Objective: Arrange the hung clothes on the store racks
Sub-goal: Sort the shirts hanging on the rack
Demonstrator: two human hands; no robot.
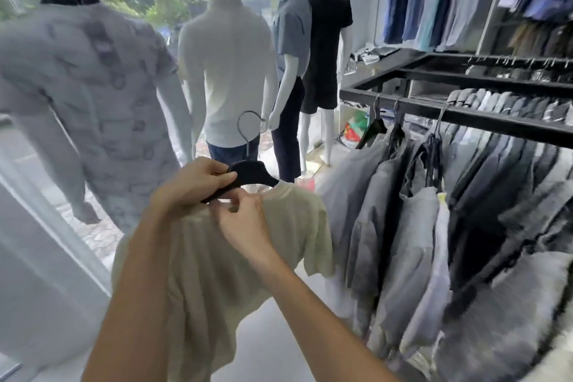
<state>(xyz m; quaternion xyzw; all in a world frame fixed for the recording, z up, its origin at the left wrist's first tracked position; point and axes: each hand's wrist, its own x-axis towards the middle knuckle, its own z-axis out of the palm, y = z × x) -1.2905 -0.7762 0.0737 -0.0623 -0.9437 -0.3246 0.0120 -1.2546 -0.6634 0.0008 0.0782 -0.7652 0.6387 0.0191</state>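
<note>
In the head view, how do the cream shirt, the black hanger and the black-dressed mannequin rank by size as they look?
1. cream shirt, clearly largest, though it is nearest the camera.
2. black-dressed mannequin, far off, so it looks smaller than it would up close.
3. black hanger, smallest.

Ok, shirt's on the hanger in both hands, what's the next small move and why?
Probably finish seating the collar, then carry it right to the rack. The left hand grips the black hanger while the right hand pinches the cream shirt at the neck, so it looks not yet settled. The hook is free, off any bar.
</note>
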